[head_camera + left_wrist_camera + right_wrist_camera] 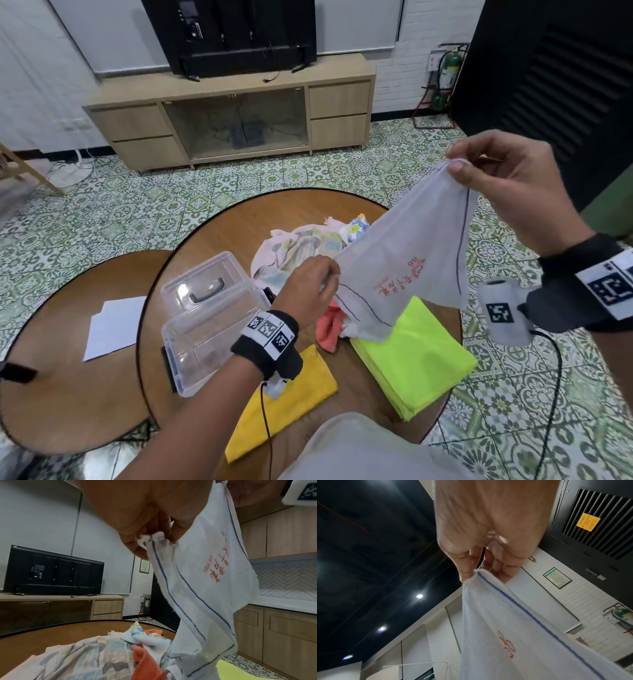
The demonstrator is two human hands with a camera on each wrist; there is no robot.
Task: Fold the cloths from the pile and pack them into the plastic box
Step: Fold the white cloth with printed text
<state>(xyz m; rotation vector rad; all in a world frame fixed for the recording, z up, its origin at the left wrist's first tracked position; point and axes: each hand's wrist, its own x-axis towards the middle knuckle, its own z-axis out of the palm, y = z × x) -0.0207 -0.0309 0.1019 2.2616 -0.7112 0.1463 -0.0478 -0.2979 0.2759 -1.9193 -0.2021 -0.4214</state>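
Between two pinching hands, above the round table (239, 219): one white cloth (404, 260), blue-lined, red print.

Right hand (507, 178) pinches its upper corner, raised; left hand (308, 287) pinches a lower corner, fingers curled shut on the fabric. Below the grip: one pile of patterned cloths (301, 246), one orange cloth (329, 325), one neon-green folded cloth (418, 356), one yellow cloth (294, 390). Left of the left hand: one clear plastic box (202, 329), lid open. Farther left: one white paper (113, 325) on a second table.
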